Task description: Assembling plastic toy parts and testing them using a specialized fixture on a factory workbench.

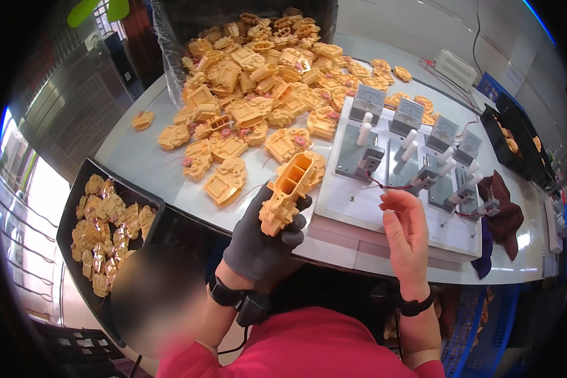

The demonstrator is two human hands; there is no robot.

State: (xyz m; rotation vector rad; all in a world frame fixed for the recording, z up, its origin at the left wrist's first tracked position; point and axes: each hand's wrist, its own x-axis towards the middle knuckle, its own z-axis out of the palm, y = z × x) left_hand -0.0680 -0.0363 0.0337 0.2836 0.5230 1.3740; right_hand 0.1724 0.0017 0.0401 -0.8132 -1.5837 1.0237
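My left hand (256, 242), in a dark glove, is closed around a tan plastic housing (285, 192). The housing is held up in front of me with its open rectangular compartments showing. My bare right hand (407, 233) is raised over the near edge of a white test fixture (384, 211). Its fingers are loosely bent and apart, with nothing visible between them. Close to its fingertips, a red and dark wire (394, 186) runs between small grey blocks. The fixture carries a row of analog meters (407, 116) and several white upright handles (363, 133).
Loose tan housings (246, 113) form a big heap at the table's back. A black crate (157, 217) at left holds more. A dark red cloth (503, 214) lies right of the fixture. Beyond it are black bins (516, 135) and a pale box (455, 69).
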